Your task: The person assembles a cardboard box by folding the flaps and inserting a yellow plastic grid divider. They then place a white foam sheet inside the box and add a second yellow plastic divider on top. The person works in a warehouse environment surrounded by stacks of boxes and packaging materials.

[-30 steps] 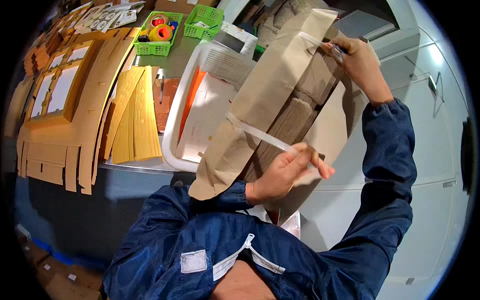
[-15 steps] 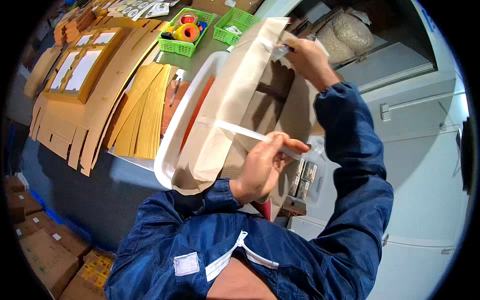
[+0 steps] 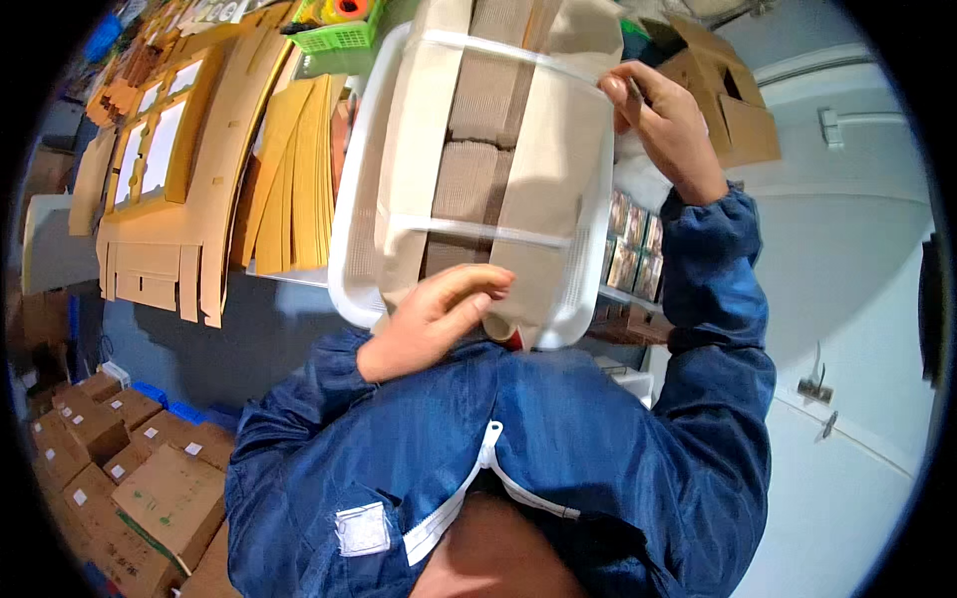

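Note:
A long beige paper wrapper point(image 3: 558, 140) lies in a white plastic basket point(image 3: 351, 229), with ribbed brown stacks point(image 3: 474, 184) showing in the gap between its folded sides. Two strips of clear tape bridge that gap: a far strip point(image 3: 518, 52) and a near strip point(image 3: 478, 231). Just below the near strip, my left hand point(image 3: 439, 314) is over the wrapper's near end, its fingers stretched out and holding nothing. My right hand point(image 3: 663, 125) is closed at the wrapper's right edge, by the far strip's end; what its fingers pinch is not clear.
Flat yellow cardboard strips point(image 3: 289, 179) and larger cardboard sheets point(image 3: 164, 244) lie to the left. A green basket point(image 3: 334, 35) with tape rolls stands at the far side. Small patterned boxes point(image 3: 638, 239) and an open carton point(image 3: 733, 95) are on the right. Cartons point(image 3: 159, 498) fill the lower left.
The near tape strip, earlier stretched up to my left hand, now lies across the wrapper. The wrapper's right side has folded inward. My left hand has let go and moved left; my right hand moved right.

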The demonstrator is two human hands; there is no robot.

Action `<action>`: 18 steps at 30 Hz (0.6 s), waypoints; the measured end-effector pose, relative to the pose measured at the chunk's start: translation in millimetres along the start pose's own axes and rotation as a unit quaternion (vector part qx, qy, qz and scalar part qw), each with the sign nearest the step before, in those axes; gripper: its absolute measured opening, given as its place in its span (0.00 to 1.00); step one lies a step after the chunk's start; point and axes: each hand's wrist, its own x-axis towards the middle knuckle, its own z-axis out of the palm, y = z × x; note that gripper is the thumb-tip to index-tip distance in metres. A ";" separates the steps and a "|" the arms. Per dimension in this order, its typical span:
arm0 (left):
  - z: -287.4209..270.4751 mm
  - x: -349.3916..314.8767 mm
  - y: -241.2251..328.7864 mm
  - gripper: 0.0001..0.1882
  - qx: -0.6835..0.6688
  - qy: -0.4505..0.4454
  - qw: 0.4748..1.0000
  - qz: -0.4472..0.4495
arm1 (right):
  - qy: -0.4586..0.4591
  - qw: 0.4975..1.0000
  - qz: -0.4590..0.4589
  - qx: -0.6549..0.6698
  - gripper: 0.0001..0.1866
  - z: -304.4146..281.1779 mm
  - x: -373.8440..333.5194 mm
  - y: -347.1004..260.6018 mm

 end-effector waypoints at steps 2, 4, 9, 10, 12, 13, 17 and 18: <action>-19.9 2.9 -0.8 0.18 0.292 0.038 0.948 0.119 | -0.050 0.974 0.010 -0.223 0.17 -2.6 -35.1 9.0; -30.4 17.1 -8.3 0.21 0.458 0.081 0.865 0.190 | -0.144 0.972 0.069 -0.175 0.20 0.4 -67.5 13.8; -31.7 46.8 -12.0 0.20 0.572 0.089 0.789 0.206 | -0.088 0.979 0.174 0.051 0.17 11.8 -115.0 -10.6; -32.5 50.8 -10.7 0.14 0.587 0.083 0.777 0.210 | -0.072 0.971 0.205 0.097 0.14 20.1 -122.6 -18.6; -32.4 55.3 -11.8 0.10 0.614 0.073 0.751 0.229 | -0.008 0.960 0.224 0.168 0.11 51.9 -135.7 -31.7; -32.9 56.5 -14.0 0.09 0.631 0.070 0.736 0.237 | 0.022 0.956 0.206 0.206 0.11 72.8 -140.5 -35.4; -37.0 61.4 -30.7 0.09 0.599 0.091 0.737 0.299 | 0.116 0.976 0.150 0.105 0.12 151.1 -136.5 -32.4; -38.7 62.4 -33.3 0.09 0.588 0.087 0.745 0.303 | 0.095 0.981 0.162 0.049 0.12 163.5 -140.2 -31.9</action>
